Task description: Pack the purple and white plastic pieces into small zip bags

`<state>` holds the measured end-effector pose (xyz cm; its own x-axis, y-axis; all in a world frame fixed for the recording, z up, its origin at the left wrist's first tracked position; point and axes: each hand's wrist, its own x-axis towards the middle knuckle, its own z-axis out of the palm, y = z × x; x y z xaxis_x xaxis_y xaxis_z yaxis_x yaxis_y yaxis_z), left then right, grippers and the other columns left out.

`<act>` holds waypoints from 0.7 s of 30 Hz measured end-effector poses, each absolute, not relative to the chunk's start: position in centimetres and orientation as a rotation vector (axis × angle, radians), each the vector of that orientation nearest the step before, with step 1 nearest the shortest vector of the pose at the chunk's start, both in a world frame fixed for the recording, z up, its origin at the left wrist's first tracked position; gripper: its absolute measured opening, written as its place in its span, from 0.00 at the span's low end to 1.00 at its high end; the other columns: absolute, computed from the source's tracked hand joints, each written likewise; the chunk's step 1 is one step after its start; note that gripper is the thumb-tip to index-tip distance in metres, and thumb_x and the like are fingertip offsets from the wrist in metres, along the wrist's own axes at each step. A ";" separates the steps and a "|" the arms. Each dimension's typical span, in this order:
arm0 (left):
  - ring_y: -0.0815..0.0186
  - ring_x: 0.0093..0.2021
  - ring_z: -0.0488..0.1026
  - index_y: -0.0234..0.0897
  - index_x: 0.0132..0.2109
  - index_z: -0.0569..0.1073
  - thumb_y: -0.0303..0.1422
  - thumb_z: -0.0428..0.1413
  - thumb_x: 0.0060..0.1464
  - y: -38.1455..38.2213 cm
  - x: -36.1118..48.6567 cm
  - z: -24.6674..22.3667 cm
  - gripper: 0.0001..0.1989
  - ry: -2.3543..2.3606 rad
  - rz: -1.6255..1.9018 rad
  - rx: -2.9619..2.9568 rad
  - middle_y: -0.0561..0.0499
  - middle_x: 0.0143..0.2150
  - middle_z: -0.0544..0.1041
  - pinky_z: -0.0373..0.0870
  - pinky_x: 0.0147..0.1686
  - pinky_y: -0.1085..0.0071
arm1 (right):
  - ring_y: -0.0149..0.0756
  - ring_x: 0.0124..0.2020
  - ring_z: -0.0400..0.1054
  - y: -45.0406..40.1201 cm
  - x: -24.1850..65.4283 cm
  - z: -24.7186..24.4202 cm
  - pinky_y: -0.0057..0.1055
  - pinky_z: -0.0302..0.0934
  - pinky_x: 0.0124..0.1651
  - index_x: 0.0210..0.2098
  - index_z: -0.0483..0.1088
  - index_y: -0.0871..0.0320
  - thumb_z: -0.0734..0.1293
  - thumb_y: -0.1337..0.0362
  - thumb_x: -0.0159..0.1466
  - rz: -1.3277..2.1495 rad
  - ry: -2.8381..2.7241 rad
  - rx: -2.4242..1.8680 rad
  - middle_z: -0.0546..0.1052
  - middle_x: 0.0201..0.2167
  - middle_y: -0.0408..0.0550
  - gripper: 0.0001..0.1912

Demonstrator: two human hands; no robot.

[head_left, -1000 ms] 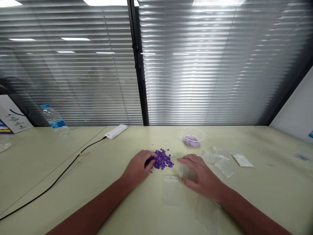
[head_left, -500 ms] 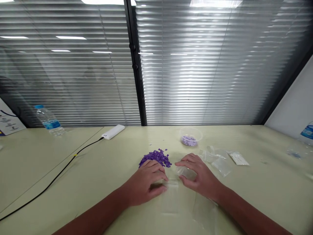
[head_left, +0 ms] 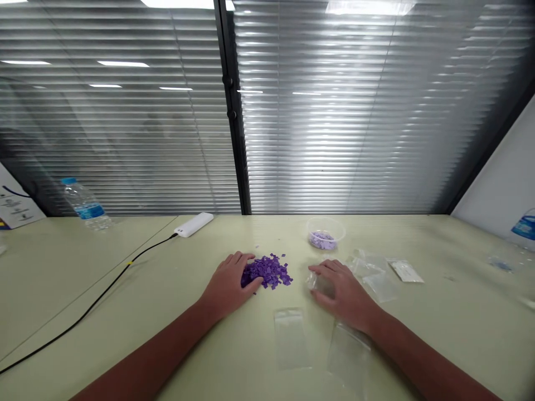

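Dark purple flat pieces [head_left: 271,272] lie in a loose pile on the table. My left hand [head_left: 232,283] rests at the pile's left edge, thumb and fingers apart around that side. My right hand [head_left: 340,289] is curved over a crumpled clear plastic piece [head_left: 312,280], which shows between its thumb and fingers. Below the pile a clear zip bag [head_left: 291,340] lies flat, and another clear bag [head_left: 348,359] lies beneath my right forearm. Behind, a round clear tub [head_left: 326,227] contains pale purple pieces [head_left: 322,240].
More clear bags [head_left: 378,278] and a white packet [head_left: 405,271] lie right of my right hand. A white power bank [head_left: 194,224] with a black cable [head_left: 104,297] is at the left. Water bottles stand far left [head_left: 87,206] and far right [head_left: 524,229].
My left hand has moved left and away from me, off the flat zip bag and to the pile's left side. My right hand has shifted slightly right with the crumpled plastic.
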<state>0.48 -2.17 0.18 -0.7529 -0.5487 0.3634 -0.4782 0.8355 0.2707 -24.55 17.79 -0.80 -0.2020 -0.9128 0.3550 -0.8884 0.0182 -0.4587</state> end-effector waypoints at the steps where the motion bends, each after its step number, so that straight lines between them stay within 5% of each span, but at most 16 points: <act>1: 0.55 0.52 0.71 0.40 0.56 0.72 0.43 0.57 0.61 -2.2 0.4 0.1 0.20 -2.574 -0.225 0.778 0.46 0.50 0.74 0.66 0.52 0.59 | 0.46 0.52 0.66 17.9 -24.4 -0.6 0.47 0.61 0.58 0.57 0.71 0.53 0.69 0.60 0.64 -0.948 2.166 -1.974 0.74 0.49 0.51 0.22; 9: 0.59 0.45 0.74 0.43 0.48 0.77 0.42 0.54 0.63 -2.4 0.4 0.4 0.12 -2.579 -0.341 0.937 0.50 0.44 0.77 0.67 0.41 0.66 | 0.47 0.55 0.65 18.0 -23.6 -0.7 0.49 0.59 0.61 0.61 0.69 0.51 0.71 0.57 0.62 -0.872 2.059 -2.008 0.73 0.53 0.52 0.28; 14: 0.61 0.40 0.75 0.43 0.44 0.78 0.41 0.55 0.62 -2.3 0.4 0.4 0.11 -2.514 -0.373 0.958 0.51 0.40 0.78 0.66 0.36 0.68 | 0.48 0.52 0.66 17.7 -23.7 -1.1 0.47 0.60 0.59 0.53 0.73 0.53 0.72 0.56 0.60 -0.906 2.096 -1.950 0.74 0.49 0.51 0.22; 21: 0.60 0.41 0.75 0.42 0.43 0.78 0.42 0.54 0.63 -2.6 0.5 0.0 0.12 -2.490 -0.426 0.965 0.51 0.43 0.79 0.67 0.38 0.67 | 0.46 0.56 0.65 17.6 -23.6 -0.6 0.46 0.60 0.60 0.57 0.69 0.48 0.71 0.60 0.61 -1.035 2.058 -1.801 0.72 0.52 0.48 0.24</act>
<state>0.52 -2.57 -0.02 -0.6630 -0.6930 0.2831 -0.5595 0.7100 0.4276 -23.63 17.58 -0.58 -0.2265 -0.9332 0.2791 -0.7805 0.0025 -0.6252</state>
